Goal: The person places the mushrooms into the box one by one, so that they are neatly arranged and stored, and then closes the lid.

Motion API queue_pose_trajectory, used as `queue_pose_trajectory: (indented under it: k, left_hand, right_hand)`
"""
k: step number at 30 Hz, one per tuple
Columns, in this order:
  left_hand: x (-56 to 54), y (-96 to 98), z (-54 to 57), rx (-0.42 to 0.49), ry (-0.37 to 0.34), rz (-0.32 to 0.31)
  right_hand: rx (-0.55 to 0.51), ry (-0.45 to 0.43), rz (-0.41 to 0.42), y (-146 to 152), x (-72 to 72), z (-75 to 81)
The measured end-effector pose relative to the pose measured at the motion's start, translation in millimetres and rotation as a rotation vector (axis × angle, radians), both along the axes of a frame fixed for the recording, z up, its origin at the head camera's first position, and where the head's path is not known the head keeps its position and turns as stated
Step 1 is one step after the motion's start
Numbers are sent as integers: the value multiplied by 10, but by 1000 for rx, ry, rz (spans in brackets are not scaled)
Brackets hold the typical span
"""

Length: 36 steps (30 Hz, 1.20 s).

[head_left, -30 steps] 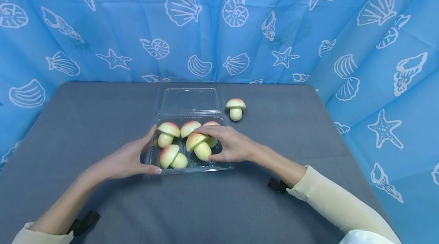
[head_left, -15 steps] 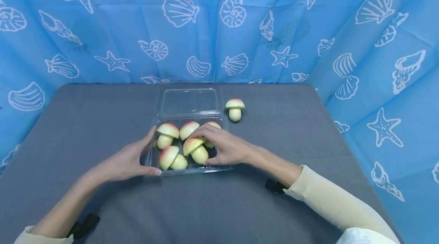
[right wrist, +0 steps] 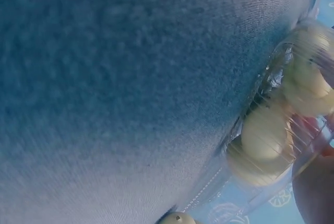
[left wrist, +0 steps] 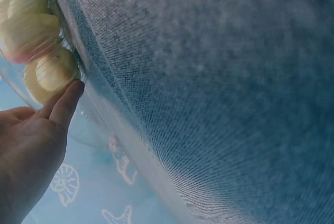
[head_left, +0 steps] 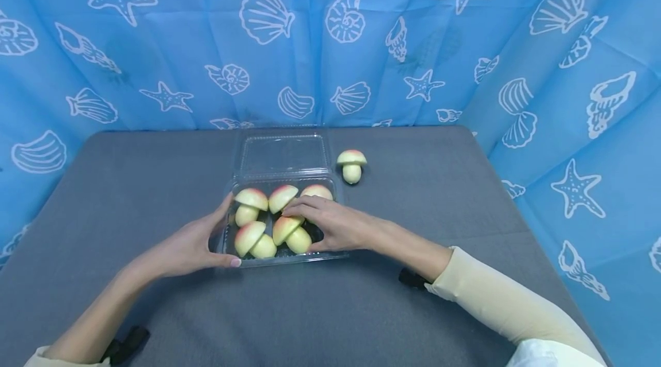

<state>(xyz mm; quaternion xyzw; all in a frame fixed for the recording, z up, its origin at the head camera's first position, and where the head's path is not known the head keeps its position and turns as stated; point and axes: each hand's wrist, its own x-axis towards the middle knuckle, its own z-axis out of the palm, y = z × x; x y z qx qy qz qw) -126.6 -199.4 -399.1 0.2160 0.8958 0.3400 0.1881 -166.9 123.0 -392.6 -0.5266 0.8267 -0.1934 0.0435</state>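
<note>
A clear plastic container holds several pale green toy mushrooms with red-tinged caps. My left hand grips the container's left side, thumb at the front corner and fingertips farther back; its fingers lie against the wall in the left wrist view. Over the right part reaches my right hand, its fingers at the cap and thumb by the stem of the front right toy mushroom. That one lies tilted beside the front left toy mushroom. Behind it, the back right toy mushroom is partly covered by my right hand.
The container's hinged lid lies open toward the back of the grey-covered table. One more toy mushroom stands upright right of the lid. A blue curtain with white sea shapes hangs behind.
The right hand has brought its toy mushroom left and lower, close against the front left one. More of the back right mushroom's cap shows now. The left hand keeps its place on the container.
</note>
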Motion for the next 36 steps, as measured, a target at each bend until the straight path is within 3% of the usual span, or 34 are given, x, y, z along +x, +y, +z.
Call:
queue_pose_trajectory:
  k: [4,11,18,28,36]
  left_hand:
    - [3,-5,-21,6,-1,-1]
    - [17,-4,-48,12,-23,4]
    - [22,4,-28,18,-37,5]
    - [11,-5,15,21,-19,0]
    - [0,-1,7,9,-27,5]
  right_hand:
    - [15,-26,16,11,-8,18]
    - [-25,-151,5,48,-17,27]
    - [-97,-178,-34,99,-36,51]
    - [-288,-254,-57,256,-184,133]
    - [-424,-210,-83,433,-341,153]
